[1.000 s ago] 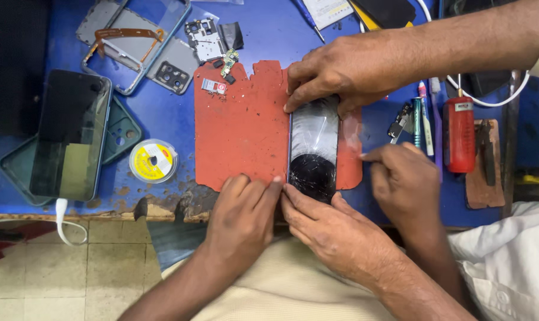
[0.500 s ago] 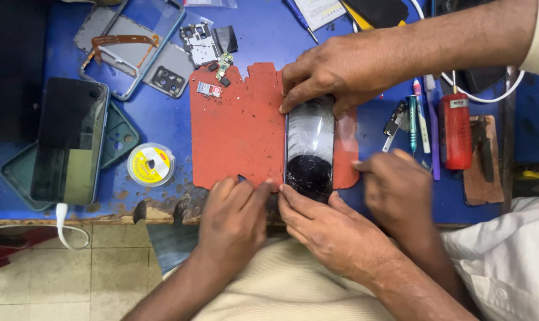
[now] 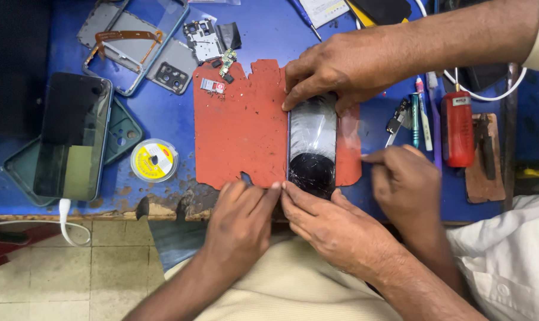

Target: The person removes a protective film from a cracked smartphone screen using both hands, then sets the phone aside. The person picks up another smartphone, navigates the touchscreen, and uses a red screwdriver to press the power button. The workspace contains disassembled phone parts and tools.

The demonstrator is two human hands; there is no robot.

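While a cracked, glossy black smartphone (image 3: 312, 142) lies face up on a ragged red rubber mat (image 3: 243, 125) near the front edge of the blue workbench (image 3: 263, 30), it is steadied at its near end by the wearer's two hands. The left hand (image 3: 240, 223) is laid flat on the mat's front edge, its fingertips pressed beside the phone's lower left corner, nothing being gripped. The right hand (image 3: 332, 229) is spread against the phone's bottom edge, fingers extended and touching the glass, again without a closed grip. Two further hands, belonging to a co-worker, are seen: one hand from above (image 3: 341, 68) is clamped over the phone's top end, and another hand at the right (image 3: 403, 178) is pinched narrowly around something thin at the mat's right edge; what it is cannot be told. To the left, a dark phone with a white cable (image 3: 73, 137) is rested on a green case (image 3: 124, 131), beside a round yellow spool in a clear tub (image 3: 154, 160). A red cylindrical bottle (image 3: 458, 128) is stood to the right, well apart from the phone.
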